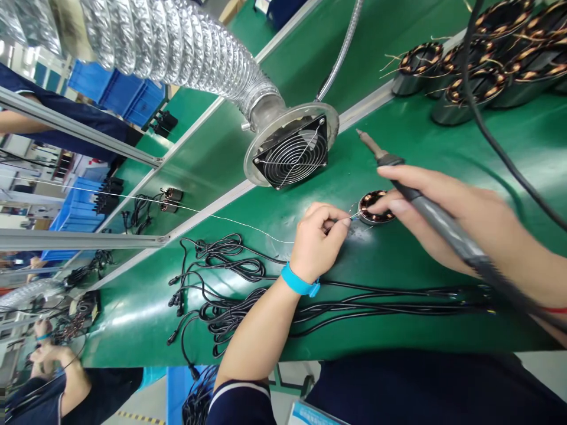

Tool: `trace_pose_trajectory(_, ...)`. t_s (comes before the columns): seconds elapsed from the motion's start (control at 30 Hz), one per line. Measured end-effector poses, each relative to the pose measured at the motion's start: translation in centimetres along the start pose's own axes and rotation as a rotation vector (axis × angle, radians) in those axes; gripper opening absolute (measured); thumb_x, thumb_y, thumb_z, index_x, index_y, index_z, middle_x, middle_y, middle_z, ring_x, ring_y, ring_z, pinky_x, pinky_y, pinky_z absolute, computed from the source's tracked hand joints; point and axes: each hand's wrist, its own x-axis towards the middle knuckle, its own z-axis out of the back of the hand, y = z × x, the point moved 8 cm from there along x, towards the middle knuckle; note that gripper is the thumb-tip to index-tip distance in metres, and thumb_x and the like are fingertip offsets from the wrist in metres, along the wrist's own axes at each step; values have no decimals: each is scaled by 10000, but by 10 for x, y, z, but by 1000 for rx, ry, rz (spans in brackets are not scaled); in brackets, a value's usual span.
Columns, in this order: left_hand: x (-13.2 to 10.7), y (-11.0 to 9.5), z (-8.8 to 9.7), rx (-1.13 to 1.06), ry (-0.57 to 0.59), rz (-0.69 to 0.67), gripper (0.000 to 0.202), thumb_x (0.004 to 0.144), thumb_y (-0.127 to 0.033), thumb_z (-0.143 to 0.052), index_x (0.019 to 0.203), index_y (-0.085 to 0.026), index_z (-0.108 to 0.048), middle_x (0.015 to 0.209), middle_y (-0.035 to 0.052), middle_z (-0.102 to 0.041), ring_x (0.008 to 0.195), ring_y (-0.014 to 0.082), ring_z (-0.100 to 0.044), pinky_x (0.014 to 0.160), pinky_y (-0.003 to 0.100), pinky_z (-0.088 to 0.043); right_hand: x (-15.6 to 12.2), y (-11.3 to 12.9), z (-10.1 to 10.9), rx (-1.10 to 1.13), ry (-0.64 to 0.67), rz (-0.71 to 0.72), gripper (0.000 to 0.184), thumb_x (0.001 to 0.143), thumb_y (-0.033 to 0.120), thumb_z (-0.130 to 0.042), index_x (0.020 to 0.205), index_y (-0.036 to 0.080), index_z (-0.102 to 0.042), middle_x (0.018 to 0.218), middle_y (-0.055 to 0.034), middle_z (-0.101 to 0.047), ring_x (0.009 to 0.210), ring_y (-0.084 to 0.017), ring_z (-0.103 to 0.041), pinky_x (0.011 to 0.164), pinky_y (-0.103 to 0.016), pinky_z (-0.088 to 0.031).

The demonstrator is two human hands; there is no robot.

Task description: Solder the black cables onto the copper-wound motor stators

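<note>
My left hand [321, 239], with a turquoise wristband [299, 280], is closed in a pinch beside a small stator [374, 217] with copper windings. A black cable [270, 255] runs into this hand, and thin wire ends show between its fingertips and the stator. Thin silvery wire [239, 222] also reaches the hand from the left. My right hand [460, 218] grips a soldering iron [436, 221], its tip raised and pointing up left, apart from the stator. Fingers of the same hand touch the stator's near right side and hide part of it.
Bundled black cables [234, 313] lie along the green bench [146, 330]. A fume extractor hood [292, 147] on a foil duct [177, 47] hangs over it. Several larger stators [469, 97] stand at upper right, by the iron's dark cord [482, 127]. Another person's hands [46, 351] show at far left.
</note>
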Motion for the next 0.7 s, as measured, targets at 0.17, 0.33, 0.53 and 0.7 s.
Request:
trace_pose_trajectory(0.17,-3,15,-8,-165,31,296,110,835,-147,-732,743,-163,-675,752,-25,-593,605,70,-500,602,223,-437,-19,4,30,32,-37,-52,207,1096,436,-563,1174,274,-665,1108,-43,-772,929,-175,-760,812,-301,-614)
trace_pose_trajectory(0.33,-8,22,-15,-289,45,486,137,834,-134,-729,730,-164,-646,657,-56,-547,543,53,-451,537,202,-377,-45,-3,32,144,-48,4,158,1021,389,-679,962,262,-604,781,-29,-659,615,-140,-654,515,-262,-504)
trace_pose_trajectory(0.53,-10,26,-18,-356,41,531,127,834,-197,-743,753,-177,-646,587,-67,-531,527,56,-460,513,186,-374,-50,-5,31,236,12,100,110,937,216,-736,957,239,-631,744,-35,-675,678,-164,-721,557,-235,-563)
trace_pose_trajectory(0.7,-11,27,-18,-363,45,530,150,832,-247,-764,765,-182,-647,571,-67,-526,531,61,-472,513,186,-385,-54,-15,27,284,71,63,105,921,239,-764,971,243,-672,781,-40,-714,724,-179,-753,575,-233,-588)
